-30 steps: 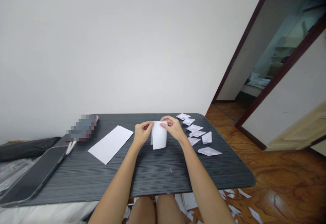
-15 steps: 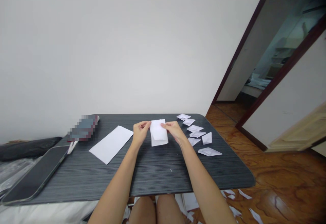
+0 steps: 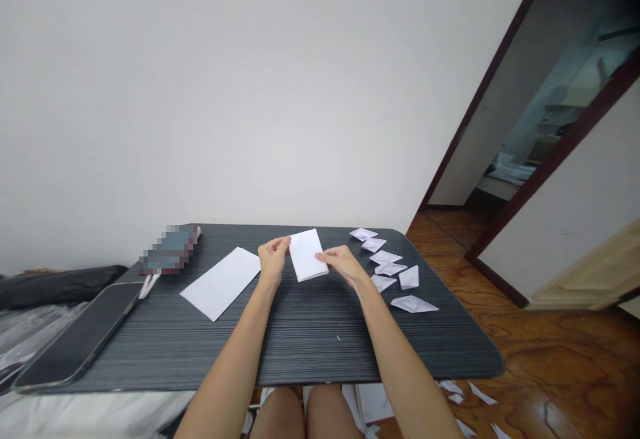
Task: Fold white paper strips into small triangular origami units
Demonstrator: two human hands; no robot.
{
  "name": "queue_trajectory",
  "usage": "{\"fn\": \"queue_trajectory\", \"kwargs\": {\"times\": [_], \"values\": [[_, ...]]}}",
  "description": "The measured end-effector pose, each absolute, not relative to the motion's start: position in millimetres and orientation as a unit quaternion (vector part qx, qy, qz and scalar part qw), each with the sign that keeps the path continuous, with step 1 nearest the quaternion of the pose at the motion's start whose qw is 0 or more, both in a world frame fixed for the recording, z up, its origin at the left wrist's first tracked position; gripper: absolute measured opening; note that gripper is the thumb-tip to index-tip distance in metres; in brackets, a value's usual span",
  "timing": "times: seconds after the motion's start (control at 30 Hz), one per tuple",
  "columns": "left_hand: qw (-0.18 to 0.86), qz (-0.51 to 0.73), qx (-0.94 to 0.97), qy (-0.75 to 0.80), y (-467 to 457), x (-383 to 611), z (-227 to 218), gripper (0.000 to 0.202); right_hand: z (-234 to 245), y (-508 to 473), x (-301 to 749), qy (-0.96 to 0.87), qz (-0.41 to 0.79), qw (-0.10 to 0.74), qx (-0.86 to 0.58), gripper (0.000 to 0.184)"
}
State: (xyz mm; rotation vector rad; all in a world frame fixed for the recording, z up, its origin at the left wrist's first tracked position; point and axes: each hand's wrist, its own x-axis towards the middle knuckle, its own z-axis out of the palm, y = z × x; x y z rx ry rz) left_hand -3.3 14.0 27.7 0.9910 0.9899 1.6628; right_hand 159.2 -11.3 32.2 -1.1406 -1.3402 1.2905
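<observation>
Above the dark table [image 3: 310, 352] I hold a folded piece of white paper [image 3: 305, 256] between both hands. My left hand [image 3: 273, 257] pinches its upper left edge between thumb and fingers. On the lower right side, my right hand [image 3: 343, 262] grips the paper with the thumb on top. The folded paper is tilted slightly, and its bottom edge shows more than one layer. Left of my hands lies a flat stack or sheet of white paper [image 3: 223, 284]. To the right rest several folded paper boats [image 3: 387, 257], one of them larger and nearest me [image 3: 414, 304].
A phone [image 3: 80, 336] lies at the table's left edge, near a blurred-out object [image 3: 173, 250] with a white cable [image 3: 149, 286]. Behind the table stands a white wall [image 3: 300, 92]. Paper scraps [image 3: 481, 394] litter the wooden floor [image 3: 555, 359] at right.
The folded paper has turned slightly counterclockwise, and its loose lower flap now lies flatter. My right hand has slid down its right side. The camera view has shifted a little.
</observation>
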Motion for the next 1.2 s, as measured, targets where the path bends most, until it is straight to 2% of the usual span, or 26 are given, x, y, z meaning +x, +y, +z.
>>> {"fn": "queue_trajectory", "kwargs": {"times": [0.1,0.23,0.33,0.4,0.47,0.53,0.6,0.7,0.87,1.03,1.2], "values": [[0.446,0.692,0.392,0.411,16,-5,26,0.025,34,-14,157,-0.563,0.485,0.473,-0.474,0.025],[0.410,0.708,0.385,0.428,20,-8,19,0.026,32,-14,158,-0.583,0.513,0.425,-0.465,0.023],[0.362,0.670,0.443,0.472,21,-9,14,0.028,30,-11,162,-0.608,0.400,0.435,-0.530,0.018],[0.266,0.629,0.515,0.518,17,-9,14,0.029,29,-10,165,-0.634,0.268,0.434,-0.581,0.016],[0.117,0.593,0.594,0.531,10,-6,18,0.030,29,-11,166,-0.657,0.160,0.403,-0.616,0.017],[-0.020,0.557,0.678,0.479,0,0,24,0.034,29,-14,165,-0.679,0.099,0.361,-0.632,0.018],[-0.083,0.478,0.785,0.385,-10,7,31,0.033,32,-18,161,-0.707,0.063,0.324,-0.625,0.018],[-0.104,0.370,0.865,0.323,-19,13,35,0.028,36,-24,155,-0.755,0.031,0.297,-0.584,0.021],[-0.116,0.336,0.847,0.395,-13,2,34,0.021,42,-28,158,-0.783,0.035,0.318,-0.534,0.020],[-0.142,0.361,0.788,0.479,-3,-16,36,0.019,44,-24,167,-0.748,0.062,0.346,-0.562,0.019],[-0.186,0.491,0.586,0.617,-2,-27,42,0.024,45,-24,169,-0.717,0.032,0.361,-0.596,0.018]]}}
